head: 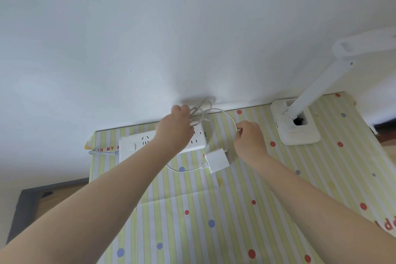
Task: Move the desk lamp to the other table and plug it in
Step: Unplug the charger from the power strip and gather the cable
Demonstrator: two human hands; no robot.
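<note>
A white desk lamp (pixel 300 126) stands at the table's far right, its square base on the striped cloth and its arm rising to the upper right. My left hand (pixel 175 128) holds a coiled bundle of the lamp's white cable (pixel 201 113) by the wall, above a white power strip (pixel 137 146). My right hand (pixel 249 137) pinches a strand of the same cable to the right. A white plug adapter (pixel 217 159) lies unplugged on the cloth in front of the strip, with the cable running from it.
The table (pixel 214 210) wears a yellow-striped cloth with red and blue dots and backs onto a white wall (pixel 150 38). The strip's grey lead (pixel 102 152) trails off the left edge. A dark mat (pixel 32 203) lies on the floor at the lower left.
</note>
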